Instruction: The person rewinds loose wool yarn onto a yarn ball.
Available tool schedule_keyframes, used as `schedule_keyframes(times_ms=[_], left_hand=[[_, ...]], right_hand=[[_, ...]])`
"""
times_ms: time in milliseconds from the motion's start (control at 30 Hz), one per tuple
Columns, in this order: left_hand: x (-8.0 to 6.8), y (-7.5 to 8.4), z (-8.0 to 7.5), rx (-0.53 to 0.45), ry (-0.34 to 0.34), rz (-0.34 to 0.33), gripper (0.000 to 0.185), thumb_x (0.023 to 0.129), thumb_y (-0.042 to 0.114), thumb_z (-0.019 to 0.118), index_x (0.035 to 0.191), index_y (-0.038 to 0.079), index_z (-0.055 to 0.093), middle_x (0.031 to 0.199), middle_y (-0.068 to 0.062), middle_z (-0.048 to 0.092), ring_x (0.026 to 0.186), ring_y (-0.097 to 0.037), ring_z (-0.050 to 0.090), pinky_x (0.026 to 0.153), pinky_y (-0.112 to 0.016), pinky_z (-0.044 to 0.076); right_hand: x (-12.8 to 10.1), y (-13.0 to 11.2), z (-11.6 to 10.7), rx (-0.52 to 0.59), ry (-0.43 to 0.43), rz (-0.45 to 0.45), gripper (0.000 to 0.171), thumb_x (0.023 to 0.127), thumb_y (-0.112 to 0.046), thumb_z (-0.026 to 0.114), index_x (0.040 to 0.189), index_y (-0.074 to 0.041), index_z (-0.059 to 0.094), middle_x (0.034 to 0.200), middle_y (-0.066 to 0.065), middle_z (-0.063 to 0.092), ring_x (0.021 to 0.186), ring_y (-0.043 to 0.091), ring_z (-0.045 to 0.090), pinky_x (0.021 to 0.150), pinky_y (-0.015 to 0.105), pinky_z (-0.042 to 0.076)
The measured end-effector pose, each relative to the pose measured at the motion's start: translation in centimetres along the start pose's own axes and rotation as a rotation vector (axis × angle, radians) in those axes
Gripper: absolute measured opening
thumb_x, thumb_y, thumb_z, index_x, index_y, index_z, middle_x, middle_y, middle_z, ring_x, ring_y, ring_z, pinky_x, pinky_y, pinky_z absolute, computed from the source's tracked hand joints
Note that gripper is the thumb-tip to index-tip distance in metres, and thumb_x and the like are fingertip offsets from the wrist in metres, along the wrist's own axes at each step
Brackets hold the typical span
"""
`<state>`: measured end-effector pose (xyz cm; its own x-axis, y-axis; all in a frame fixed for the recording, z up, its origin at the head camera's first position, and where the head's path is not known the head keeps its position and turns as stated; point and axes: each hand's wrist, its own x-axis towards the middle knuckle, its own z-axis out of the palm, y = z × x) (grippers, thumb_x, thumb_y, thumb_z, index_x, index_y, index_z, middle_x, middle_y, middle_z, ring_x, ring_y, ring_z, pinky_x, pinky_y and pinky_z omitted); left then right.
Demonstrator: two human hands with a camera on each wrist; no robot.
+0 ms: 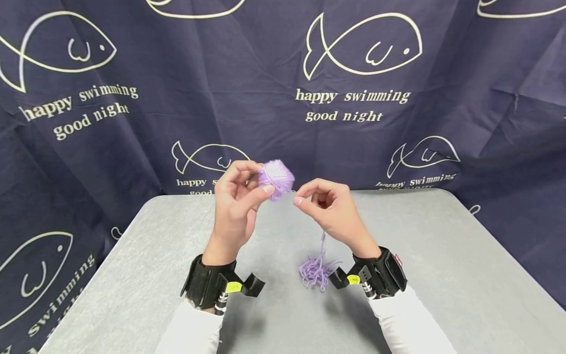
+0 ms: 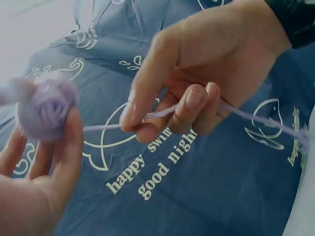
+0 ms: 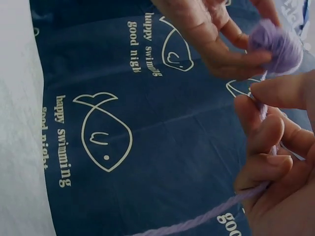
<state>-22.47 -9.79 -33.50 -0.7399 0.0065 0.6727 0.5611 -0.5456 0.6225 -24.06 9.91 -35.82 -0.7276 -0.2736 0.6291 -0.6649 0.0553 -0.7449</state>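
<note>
A small ball of light purple yarn (image 1: 276,179) is held up over the table by my left hand (image 1: 236,209), its thumb and fingertips gripping the ball's side. Close to its right, my right hand (image 1: 336,210) pinches the yarn strand (image 2: 101,128) between thumb and forefinger. In the left wrist view the strand runs taut from ball to pinch, then passes through the curled lower fingers (image 2: 195,98). From there it drops to a loose purple heap of yarn (image 1: 315,271) on the table below the right hand.
The grey table (image 1: 159,255) spreads under both arms. Behind it hangs a dark blue cloth (image 1: 265,88) printed with white fish and lettering. Black straps with small cameras (image 1: 212,282) circle both wrists, over white sleeves.
</note>
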Motion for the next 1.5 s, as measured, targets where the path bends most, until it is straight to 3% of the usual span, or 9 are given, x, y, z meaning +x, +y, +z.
schedule_keyframes(times_ms=[67, 167, 333, 533, 800, 967, 1200, 1367, 1500], left_hand=[[0.1, -0.2, 0.0, 0.066, 0.078, 0.030, 0.036, 0.075, -0.020, 0.064, 0.098, 0.008, 0.066, 0.097, -0.006, 0.064, 0.084, -0.015, 0.063, 0.072, -0.023, 0.056], [0.1, -0.5, -0.2, 0.250, 0.147, 0.094, 0.034, 0.073, -0.021, 0.070, 0.096, 0.004, 0.065, 0.096, -0.007, 0.061, 0.084, -0.016, 0.063, 0.072, -0.024, 0.059], [-0.1, -1.0, -0.7, 0.576, 0.138, 0.159, 0.031, 0.073, -0.015, 0.075, 0.100, -0.005, 0.064, 0.101, -0.008, 0.059, 0.088, -0.020, 0.062, 0.072, -0.029, 0.062], [-0.3, -1.4, -1.1, 0.856, 0.021, 0.182, 0.032, 0.071, -0.008, 0.075, 0.101, -0.001, 0.066, 0.103, -0.011, 0.059, 0.091, -0.020, 0.061, 0.072, -0.029, 0.061], [-0.3, -1.5, -1.5, 0.959, -0.255, 0.070, 0.031, 0.068, -0.007, 0.075, 0.095, 0.006, 0.066, 0.096, -0.005, 0.059, 0.089, -0.016, 0.061, 0.071, -0.027, 0.060], [-0.4, -1.1, -1.5, 0.919, -0.469, -0.058, 0.031, 0.069, -0.006, 0.074, 0.094, 0.011, 0.066, 0.095, 0.001, 0.059, 0.089, -0.013, 0.060, 0.072, -0.027, 0.060], [-0.5, -0.1, -1.5, 0.592, -0.706, -0.236, 0.031, 0.072, -0.008, 0.073, 0.097, 0.010, 0.066, 0.098, -0.003, 0.061, 0.093, -0.020, 0.062, 0.074, -0.037, 0.061], [-0.5, 0.6, -1.3, 0.320, -0.740, -0.260, 0.031, 0.074, -0.012, 0.073, 0.099, 0.003, 0.063, 0.101, -0.012, 0.058, 0.095, -0.026, 0.059, 0.077, -0.046, 0.061], [-0.4, 0.7, -1.0, 0.139, -0.647, -0.192, 0.033, 0.074, -0.015, 0.073, 0.100, 0.001, 0.061, 0.105, -0.012, 0.058, 0.099, -0.026, 0.058, 0.083, -0.043, 0.061]], right_hand=[[-0.1, -0.2, 0.2, -0.028, -0.026, -0.014, 0.006, 0.089, -0.002, 0.075, 0.093, -0.007, 0.074, 0.060, 0.003, 0.050, 0.047, 0.013, 0.037, 0.040, 0.026, 0.027], [-0.2, -0.5, 0.4, -0.050, -0.052, -0.022, 0.005, 0.088, -0.003, 0.074, 0.092, -0.005, 0.074, 0.061, 0.002, 0.051, 0.048, 0.013, 0.037, 0.040, 0.025, 0.027], [-0.3, -0.9, 0.5, -0.042, -0.053, -0.039, 0.006, 0.087, -0.001, 0.075, 0.091, -0.006, 0.075, 0.063, 0.003, 0.053, 0.049, 0.013, 0.037, 0.040, 0.025, 0.028], [-0.1, -0.9, 0.2, 0.017, -0.008, -0.071, 0.008, 0.086, 0.003, 0.075, 0.092, -0.003, 0.074, 0.066, 0.004, 0.058, 0.048, 0.012, 0.038, 0.040, 0.026, 0.029], [0.1, -1.1, -0.5, 0.245, 0.105, -0.015, 0.005, 0.087, 0.006, 0.072, 0.091, 0.004, 0.072, 0.072, 0.005, 0.066, 0.050, 0.012, 0.042, 0.042, 0.026, 0.032], [0.4, -0.9, -0.8, 0.412, 0.166, 0.000, 0.020, 0.087, 0.013, 0.064, 0.089, -0.005, 0.074, 0.075, 0.004, 0.071, 0.049, 0.012, 0.039, 0.042, 0.025, 0.026], [0.7, -0.6, -1.3, 0.572, 0.261, 0.064, 0.027, 0.088, 0.016, 0.058, 0.086, -0.006, 0.074, 0.075, 0.003, 0.071, 0.049, 0.008, 0.042, 0.045, 0.020, 0.022], [0.8, -0.2, -1.3, 0.552, 0.296, 0.089, 0.028, 0.088, 0.016, 0.060, 0.085, -0.008, 0.075, 0.074, 0.002, 0.070, 0.049, 0.008, 0.041, 0.046, 0.021, 0.020], [0.8, 0.2, -1.0, 0.425, 0.287, 0.099, 0.020, 0.088, 0.012, 0.067, 0.088, -0.006, 0.075, 0.074, 0.001, 0.070, 0.052, 0.007, 0.043, 0.046, 0.021, 0.023]])
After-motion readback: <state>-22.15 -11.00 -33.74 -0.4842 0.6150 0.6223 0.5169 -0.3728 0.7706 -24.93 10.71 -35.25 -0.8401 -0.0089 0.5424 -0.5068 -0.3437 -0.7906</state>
